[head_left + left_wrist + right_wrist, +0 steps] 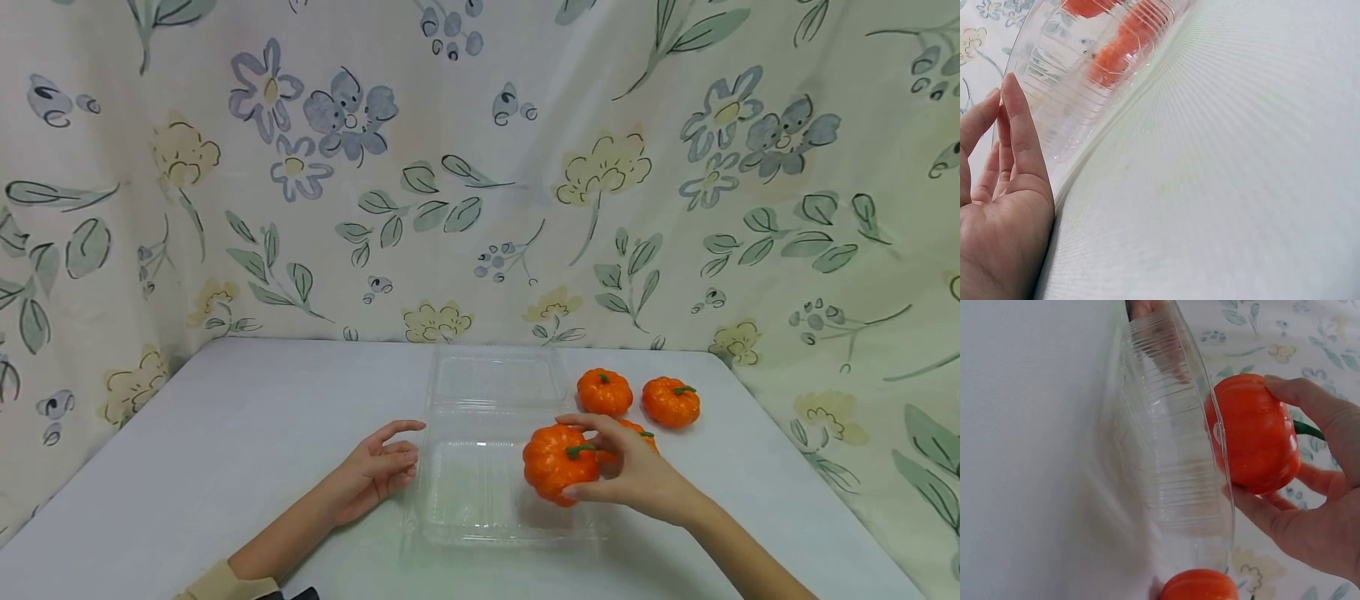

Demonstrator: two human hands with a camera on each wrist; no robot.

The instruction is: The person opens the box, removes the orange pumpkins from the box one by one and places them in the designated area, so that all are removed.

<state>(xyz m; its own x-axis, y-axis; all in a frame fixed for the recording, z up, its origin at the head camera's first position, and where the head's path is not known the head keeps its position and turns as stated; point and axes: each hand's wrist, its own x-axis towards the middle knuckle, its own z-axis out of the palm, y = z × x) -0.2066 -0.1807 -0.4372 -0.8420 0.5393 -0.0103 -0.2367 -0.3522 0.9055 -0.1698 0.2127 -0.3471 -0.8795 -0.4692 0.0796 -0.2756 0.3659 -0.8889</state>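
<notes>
My right hand [648, 479] grips a small orange pumpkin [555, 461] with a green stem, thumb low and fingers over its far side. The pumpkin hangs over the right part of a clear plastic clamshell box [465, 496], whose lid [491, 379] lies folded back toward the wall. In the right wrist view this pumpkin [1254, 434] appears beside the box rim, above the tray. My left hand [375, 475] stays at the box's left side, fingers loosely bent, holding nothing. In the left wrist view its fingertips [1015, 94] are right by the clear rim.
Two more orange pumpkins, one behind the box's right side [604, 392] and one farther right [671, 402], rest on the white table [300, 400]. Another pumpkin [643, 433] is partly hidden behind my right hand. A floral curtain [480, 233] hangs along the table's back edge.
</notes>
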